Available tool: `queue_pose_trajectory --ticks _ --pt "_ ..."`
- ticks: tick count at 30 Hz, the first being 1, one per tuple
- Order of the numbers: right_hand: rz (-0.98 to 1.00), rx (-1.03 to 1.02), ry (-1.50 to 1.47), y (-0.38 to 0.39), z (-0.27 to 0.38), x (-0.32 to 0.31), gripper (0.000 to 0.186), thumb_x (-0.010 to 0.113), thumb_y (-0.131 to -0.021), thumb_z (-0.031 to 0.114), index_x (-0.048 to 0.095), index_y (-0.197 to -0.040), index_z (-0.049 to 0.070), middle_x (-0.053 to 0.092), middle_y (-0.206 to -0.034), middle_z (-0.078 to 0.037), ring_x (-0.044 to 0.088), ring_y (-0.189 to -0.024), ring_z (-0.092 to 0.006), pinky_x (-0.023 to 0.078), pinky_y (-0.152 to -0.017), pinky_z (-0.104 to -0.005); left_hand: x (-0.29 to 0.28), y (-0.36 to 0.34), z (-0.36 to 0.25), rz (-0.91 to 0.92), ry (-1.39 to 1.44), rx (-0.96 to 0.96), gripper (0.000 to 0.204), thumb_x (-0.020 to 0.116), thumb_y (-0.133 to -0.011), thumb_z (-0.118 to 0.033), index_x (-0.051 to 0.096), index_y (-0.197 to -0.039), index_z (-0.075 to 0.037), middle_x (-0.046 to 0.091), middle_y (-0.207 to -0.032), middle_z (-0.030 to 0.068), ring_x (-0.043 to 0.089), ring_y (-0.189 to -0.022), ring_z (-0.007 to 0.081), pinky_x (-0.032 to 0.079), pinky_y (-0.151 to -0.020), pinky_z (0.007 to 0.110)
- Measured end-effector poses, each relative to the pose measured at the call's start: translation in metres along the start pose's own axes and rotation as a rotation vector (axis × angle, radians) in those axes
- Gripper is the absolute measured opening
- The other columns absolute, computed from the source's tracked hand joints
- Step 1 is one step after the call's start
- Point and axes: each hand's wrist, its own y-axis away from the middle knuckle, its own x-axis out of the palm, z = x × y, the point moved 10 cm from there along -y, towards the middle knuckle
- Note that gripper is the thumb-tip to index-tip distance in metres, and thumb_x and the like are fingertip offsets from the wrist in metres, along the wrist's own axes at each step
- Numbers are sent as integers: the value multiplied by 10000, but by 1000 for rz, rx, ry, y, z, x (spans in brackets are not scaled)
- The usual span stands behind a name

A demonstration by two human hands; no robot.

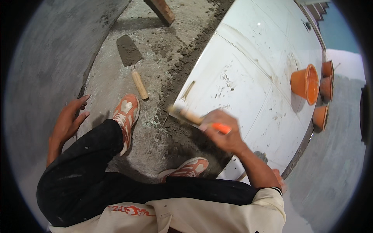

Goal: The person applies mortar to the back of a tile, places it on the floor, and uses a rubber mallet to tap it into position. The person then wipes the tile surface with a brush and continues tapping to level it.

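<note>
One tool point(191, 116) in right fingers point(211, 136); red shirt print point(130, 210).

The tool point(191, 116) is tan and orange — the tiles point(248, 101) white.

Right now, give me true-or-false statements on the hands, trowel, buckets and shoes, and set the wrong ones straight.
1. The right hand holds a wooden-handled tool. True.
2. The left hand grips the trowel. False: that hand is empty, and the trowel lies on the rough grey floor.
3. An orange bucket is on the white tiles. True.
4. Both shoes are blue. False: they are orange-pink and white.
</note>
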Motion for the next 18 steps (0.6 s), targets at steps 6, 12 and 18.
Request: queue_pose_trajectory --ticks 6,12,18 --pt "-664 125 470 45 -66 -166 89 732 -998 80 725 -1023 -4 684 -973 -58 670 -799 -141 525 -658 -257 8 -6 -8 -9 65 30 566 735 -978 -144 581 -1522 -144 679 -1332 160 653 -1193 288 482 -1064 432" --pt "-831 331 -186 -6 -106 -167 221 747 -985 161 702 -1041 -48 685 -859 -74 673 -709 -156 562 -693 -298 4 -2 -16 -12 34 93 577 728 -979 -149 563 -1532 -147 685 -1323 150 666 -1183 303 496 -1039 438" --pt "-1048 263 -472 -111 -190 -207 170 715 -969 96 689 -1010 -66 700 -876 -116 694 -679 -171 611 -660 -304 7 4 -8 -5 30 102 582 736 -983 -179 560 -1537 -156 689 -1325 157 663 -1191 312 504 -1034 446"
